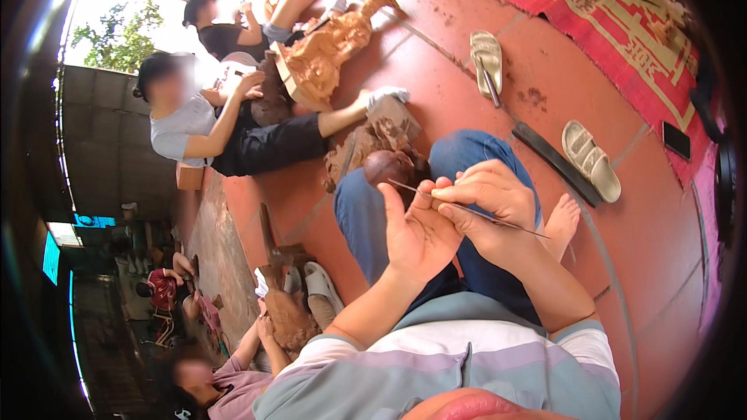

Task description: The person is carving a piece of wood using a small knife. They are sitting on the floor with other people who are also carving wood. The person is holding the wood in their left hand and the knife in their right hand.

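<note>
Right hand (495, 208) pinches a slender metal rod (506, 222); left hand (422, 235) spreads palm-up, rounded brown carving (384, 167) at its eleven o'clock.

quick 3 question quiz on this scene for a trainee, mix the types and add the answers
1. Which of the wearer's hands grips the thin tool?

2. True or false: the two pale sandals on the floor are touching each other.

3. Fill in the blank: the patterned mat at the upper right is tan and ____.

Key:
1. The right hand.
2. False; they lie apart.
3. Red.
</note>
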Tool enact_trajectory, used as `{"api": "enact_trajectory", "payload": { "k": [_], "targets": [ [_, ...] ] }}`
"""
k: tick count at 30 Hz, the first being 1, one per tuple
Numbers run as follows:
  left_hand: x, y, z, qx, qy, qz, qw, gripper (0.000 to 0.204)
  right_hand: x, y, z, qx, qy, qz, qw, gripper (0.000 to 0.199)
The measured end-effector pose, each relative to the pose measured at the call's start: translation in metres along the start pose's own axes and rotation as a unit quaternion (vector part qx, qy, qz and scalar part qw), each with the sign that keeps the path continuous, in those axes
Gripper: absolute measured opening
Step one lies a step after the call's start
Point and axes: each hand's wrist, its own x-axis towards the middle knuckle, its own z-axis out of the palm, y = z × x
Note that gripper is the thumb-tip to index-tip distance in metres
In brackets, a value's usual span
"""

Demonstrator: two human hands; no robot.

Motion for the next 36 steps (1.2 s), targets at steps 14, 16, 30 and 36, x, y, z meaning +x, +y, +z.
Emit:
{"api": "enact_trajectory", "payload": {
  "k": [14, 16, 30, 36],
  "targets": [
    [0.012, 0.005, 0.007, -0.072, 0.012, 0.007, 0.997, 0.07, 0.018, 0.026, 0.009, -0.065, 0.024, -0.012, 0.998, 0.019],
    [0.0, 0.005, 0.001, -0.09, 0.044, 0.008, 0.995, 0.071, 0.012, 0.015, 0.003, -0.077, -0.011, -0.038, 0.996, 0.018],
    [0.011, -0.001, 0.008, -0.09, -0.022, 0.011, 0.996, 0.078, 0.028, 0.014, 0.006, -0.089, -0.008, -0.028, 0.996, 0.02],
    [-0.002, 0.009, -0.007, -0.063, -0.031, -0.029, 0.997, 0.072, 0.023, -0.007, 0.005, -0.088, -0.032, -0.026, 0.995, 0.019]
  ]
}}
